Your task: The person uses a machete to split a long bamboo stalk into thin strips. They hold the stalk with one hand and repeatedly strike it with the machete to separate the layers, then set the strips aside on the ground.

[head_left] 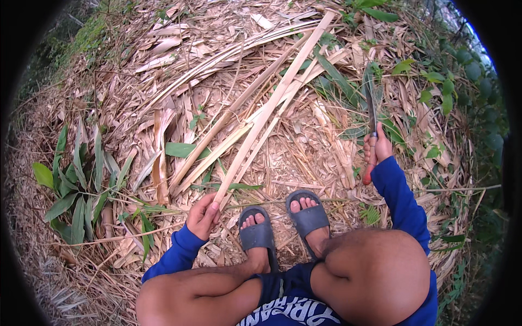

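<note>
Knife is gripped by its orange-red handle in right hand; flat stalk strip is pinched, thumb against fingers, in left hand.

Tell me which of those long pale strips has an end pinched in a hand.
The long, flat, pale-tan strip slanting up to the right from the left hand: its near end is pinched there, whereas the neighbouring strips stop short of that grip.

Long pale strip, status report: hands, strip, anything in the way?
Left hand pinching near end of long pale strip. Right hand holding knife, pointed away from body. Other strips lying beneath, possibly in the way.
</note>
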Motion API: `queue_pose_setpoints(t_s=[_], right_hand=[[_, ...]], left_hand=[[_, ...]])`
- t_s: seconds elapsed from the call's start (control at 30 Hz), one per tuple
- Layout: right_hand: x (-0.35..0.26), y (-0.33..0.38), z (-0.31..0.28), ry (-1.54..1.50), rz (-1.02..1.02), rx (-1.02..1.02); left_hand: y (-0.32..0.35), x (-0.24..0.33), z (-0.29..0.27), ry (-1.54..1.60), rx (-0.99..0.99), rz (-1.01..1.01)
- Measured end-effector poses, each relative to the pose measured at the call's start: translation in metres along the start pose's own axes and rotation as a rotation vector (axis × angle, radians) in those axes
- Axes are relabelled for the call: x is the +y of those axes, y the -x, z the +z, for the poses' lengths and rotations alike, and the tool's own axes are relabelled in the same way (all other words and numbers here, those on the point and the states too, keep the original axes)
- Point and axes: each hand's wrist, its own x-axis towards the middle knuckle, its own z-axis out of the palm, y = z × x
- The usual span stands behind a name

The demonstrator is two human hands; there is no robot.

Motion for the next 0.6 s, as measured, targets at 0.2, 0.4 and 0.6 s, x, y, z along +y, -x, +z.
queue_pose_setpoints(t_s=[0.2, 0.4, 0.6], right_hand=[[0.066, 0.070, 0.046, 0.366, -0.720, -0.143], [0.051, 0.125, 0.100, 0.979, -1.244, -0.383], [0.048, 0.145, 0.135, 1.030, -1.450, -0.383]], left_hand=[[-0.041, 0.059, 0.015, 0.342, -0.147, -0.037], [-0.055, 0.074, 0.043, 0.364, -0.222, -0.008], [-0.045, 0.065, 0.067, 0.434, -0.187, 0.156]])
